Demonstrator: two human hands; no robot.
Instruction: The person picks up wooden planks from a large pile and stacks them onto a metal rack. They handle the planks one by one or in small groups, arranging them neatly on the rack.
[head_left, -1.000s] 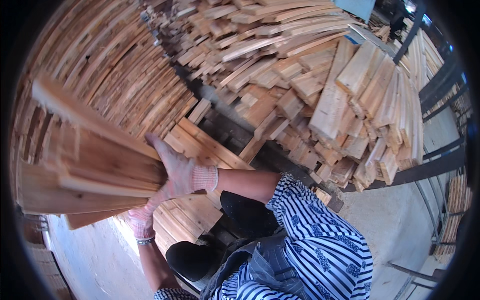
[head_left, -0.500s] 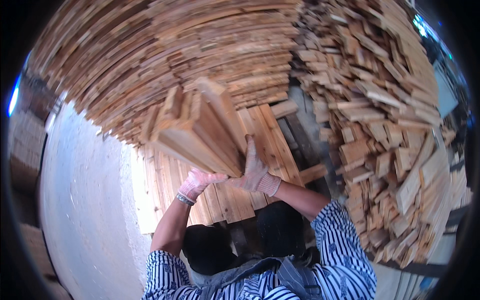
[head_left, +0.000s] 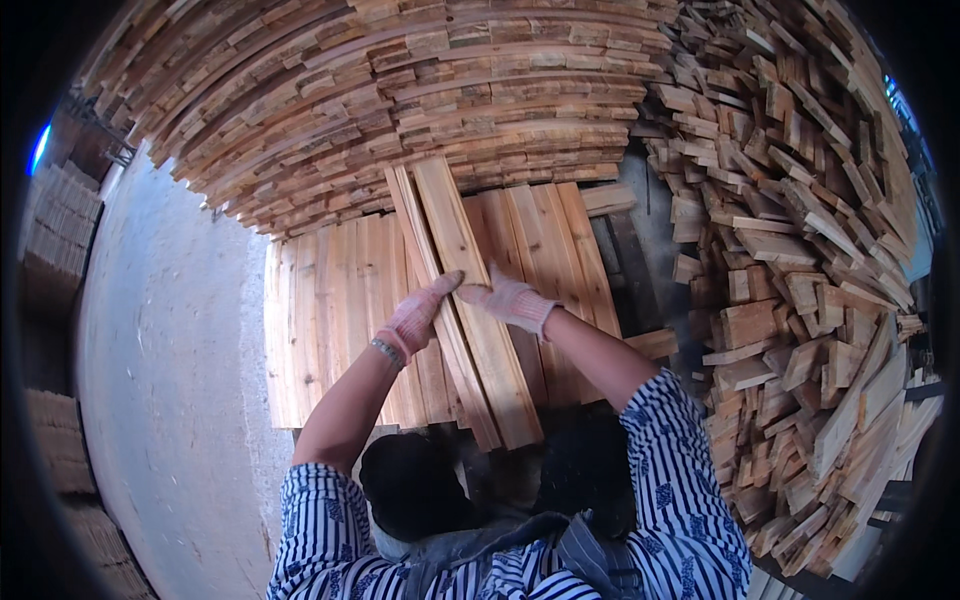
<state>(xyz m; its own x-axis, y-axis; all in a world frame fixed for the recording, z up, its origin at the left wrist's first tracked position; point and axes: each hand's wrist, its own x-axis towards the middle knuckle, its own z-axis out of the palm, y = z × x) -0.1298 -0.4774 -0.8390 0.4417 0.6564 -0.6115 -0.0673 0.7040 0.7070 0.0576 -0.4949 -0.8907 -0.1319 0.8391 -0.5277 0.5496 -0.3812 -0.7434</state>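
Note:
A small bundle of wooden planks (head_left: pixel 497 365) lies slantwise over a flat layer of boards (head_left: pixel 330 320) in front of me. Its left part is narrow strips on edge (head_left: pixel 458 370), split from the wider right-hand plank by a dark gap. My left hand (head_left: pixel 415 317), in a pale pinkish work glove, grips the left side with the thumb on top. My right hand (head_left: pixel 515 302), gloved alike, clasps the right side, its thumb over the wide plank. Fingers of both hands are partly hidden by the wood.
Behind the boards rises a tall stack of layered planks (head_left: pixel 450 120). To the right, a jumbled heap of short wood pieces (head_left: pixel 780 320) reaches far back. Grey concrete floor (head_left: pixel 170 350) runs along the left, with more stacked wood (head_left: pixel 60 225) beyond. My dark-clad knees (head_left: pixel 415 485) are close to the near edge.
The bundle, tilted up off the boards before, now lies down over them, with its planks closer together. Both hands have shifted up along its sides.

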